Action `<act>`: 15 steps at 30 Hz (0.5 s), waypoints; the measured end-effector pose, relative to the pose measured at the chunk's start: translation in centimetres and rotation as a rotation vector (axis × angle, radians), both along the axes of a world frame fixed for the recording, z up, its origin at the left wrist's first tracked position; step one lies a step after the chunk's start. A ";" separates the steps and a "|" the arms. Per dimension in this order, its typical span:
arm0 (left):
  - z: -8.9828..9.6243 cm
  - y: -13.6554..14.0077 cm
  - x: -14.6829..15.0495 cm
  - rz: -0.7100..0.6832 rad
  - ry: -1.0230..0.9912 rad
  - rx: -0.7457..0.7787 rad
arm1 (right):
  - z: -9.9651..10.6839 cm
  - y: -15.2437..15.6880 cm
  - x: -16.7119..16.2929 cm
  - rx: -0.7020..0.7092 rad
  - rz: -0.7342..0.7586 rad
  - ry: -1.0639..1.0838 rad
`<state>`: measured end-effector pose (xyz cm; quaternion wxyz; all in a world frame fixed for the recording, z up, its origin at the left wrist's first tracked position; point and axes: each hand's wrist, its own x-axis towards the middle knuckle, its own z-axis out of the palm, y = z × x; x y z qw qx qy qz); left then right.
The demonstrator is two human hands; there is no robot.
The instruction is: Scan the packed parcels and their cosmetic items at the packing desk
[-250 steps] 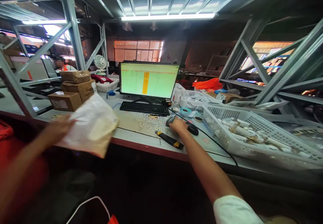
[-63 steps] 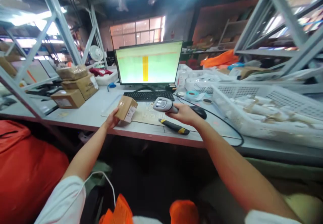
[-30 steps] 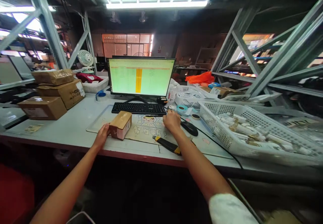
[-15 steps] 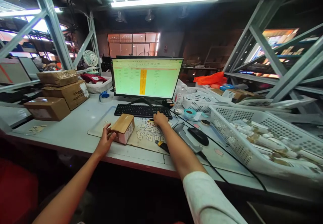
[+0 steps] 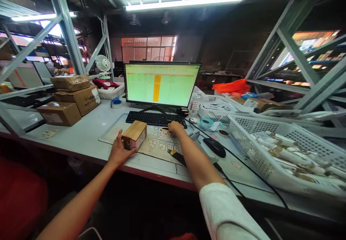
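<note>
A small brown cardboard box [image 5: 138, 131] with a printed label on its side sits on the patterned desk mat [image 5: 159, 148]. My left hand [image 5: 120, 152] lies against the box's left side and near corner, fingers stretched and thumb apart along the front; it is open and does not close round the box. At the right end of the black keyboard [image 5: 146, 117] is my right hand [image 5: 177, 127], its fingers curled in and the tips at the keys, with nothing seen in it. A yellow-and-black box cutter [image 5: 177, 157] lies by my right forearm, which partly covers a grey handheld scanner [image 5: 196, 137].
Behind the keyboard stands a monitor [image 5: 162, 83] showing a spreadsheet. Stacked cartons [image 5: 77, 101] are at the left. A black mouse [image 5: 214, 147], a teal tape roll [image 5: 207, 122] and a white basket of wrapped packets [image 5: 250, 149] occupy the right side. A cable crosses the mat.
My left hand has shifted along the box, its thumb now stretched across the near corner. The right hand stays at the keyboard. The whole view has moved slightly, so things appear further right.
</note>
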<state>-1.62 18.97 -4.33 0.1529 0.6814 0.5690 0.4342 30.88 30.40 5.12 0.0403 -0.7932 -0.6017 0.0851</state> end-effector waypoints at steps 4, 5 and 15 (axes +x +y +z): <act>0.2 0.1 -0.1 0.033 0.011 0.011 | 1.2 -3.8 -0.5 -0.060 0.144 -0.033; 0.3 0.2 -0.1 0.051 0.011 -0.006 | 1.3 -5.5 -0.4 -0.081 0.199 -0.037; 0.9 0.4 -0.5 -0.056 0.042 -0.098 | -2.9 -18.3 1.6 0.112 0.404 -0.006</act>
